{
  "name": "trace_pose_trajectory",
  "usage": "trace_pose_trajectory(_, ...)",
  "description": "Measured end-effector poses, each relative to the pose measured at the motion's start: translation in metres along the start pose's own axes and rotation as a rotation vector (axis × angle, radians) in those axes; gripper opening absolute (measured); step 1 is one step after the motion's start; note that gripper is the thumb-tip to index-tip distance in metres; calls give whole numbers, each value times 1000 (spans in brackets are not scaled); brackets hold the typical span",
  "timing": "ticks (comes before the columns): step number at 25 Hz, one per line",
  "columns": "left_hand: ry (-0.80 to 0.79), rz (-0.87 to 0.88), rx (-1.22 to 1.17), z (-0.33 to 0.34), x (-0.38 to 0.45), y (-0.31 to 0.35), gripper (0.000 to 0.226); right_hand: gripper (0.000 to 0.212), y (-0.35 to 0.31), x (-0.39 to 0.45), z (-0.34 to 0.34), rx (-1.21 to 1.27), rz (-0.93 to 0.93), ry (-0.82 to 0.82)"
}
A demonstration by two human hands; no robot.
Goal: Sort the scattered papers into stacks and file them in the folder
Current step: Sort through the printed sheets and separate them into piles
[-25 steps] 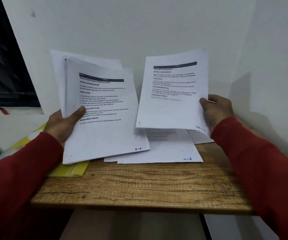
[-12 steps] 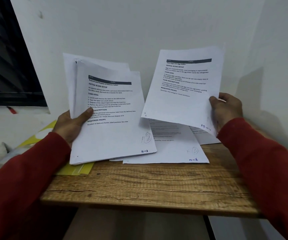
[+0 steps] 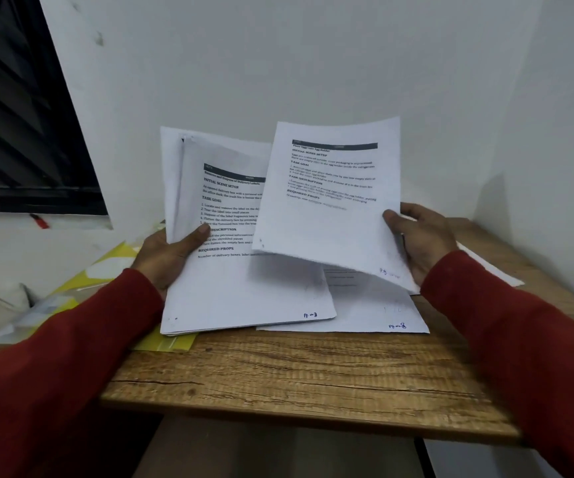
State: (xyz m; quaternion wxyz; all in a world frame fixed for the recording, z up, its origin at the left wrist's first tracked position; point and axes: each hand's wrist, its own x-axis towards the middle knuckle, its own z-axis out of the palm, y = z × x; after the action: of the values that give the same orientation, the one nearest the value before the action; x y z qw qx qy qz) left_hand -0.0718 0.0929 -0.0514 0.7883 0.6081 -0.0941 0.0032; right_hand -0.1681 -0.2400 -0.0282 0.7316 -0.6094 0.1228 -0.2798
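Observation:
My left hand (image 3: 172, 253) grips a stack of printed papers (image 3: 237, 291) by its left edge, thumb on the top page, tilted up above the wooden table (image 3: 296, 374). My right hand (image 3: 420, 239) pinches a single printed sheet (image 3: 330, 208) at its lower right corner. That sheet overlaps the right side of the stack. More loose sheets (image 3: 382, 312) lie flat on the table under both. A yellow folder (image 3: 106, 267) lies at the table's left, partly hidden by the stack and my left arm.
White walls close in behind and to the right of the table. A dark window (image 3: 20, 115) is at the upper left. Another sheet (image 3: 492, 267) sticks out at the right behind my right arm. Crumpled plastic and paper (image 3: 27, 312) lie at the far left.
My right hand has carried the single sheet leftward until it overlaps the stack held in my left hand. The stack has stayed about where it was.

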Motion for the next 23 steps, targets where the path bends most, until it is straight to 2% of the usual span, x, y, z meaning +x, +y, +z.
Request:
trace_pose_trajectory(3, -58, -35, -18, 13, -4, -4, 37, 12, 9, -3, 9, -76, 4, -21)
trace_pose_trajectory(6, -74, -52, 1, 17, -3, -2, 39, 15, 5, 7, -6, -162, -16, 71)
trace_pose_trajectory(10, 27, -16, 71, -9, 5, 12, 51, 17, 7, 13, -24, -198, 61, 46)
trace_pose_trajectory(14, 142, 19, 129, -51, 11, 36, 47, 23, 1, 14, -24, -717, -94, 33)
trace_pose_trajectory(17, 160, 11, 103, -67, 3, 42, 39, 34, -1, 17, -36, -953, -81, -4)
trace_pose_trajectory(20, 124, -29, 89, -68, -9, 39, 40, 43, 0, 13, -36, -1257, -86, -52)
trace_pose_trajectory(22, 74, -34, 51, -63, -16, 39, 41, 53, -9, 0, -18, -1251, -224, -63)
trace_pose_trajectory(23, 44, -36, 34, -58, -20, 38, 44, 53, -16, -12, -1, -1110, -265, -111)
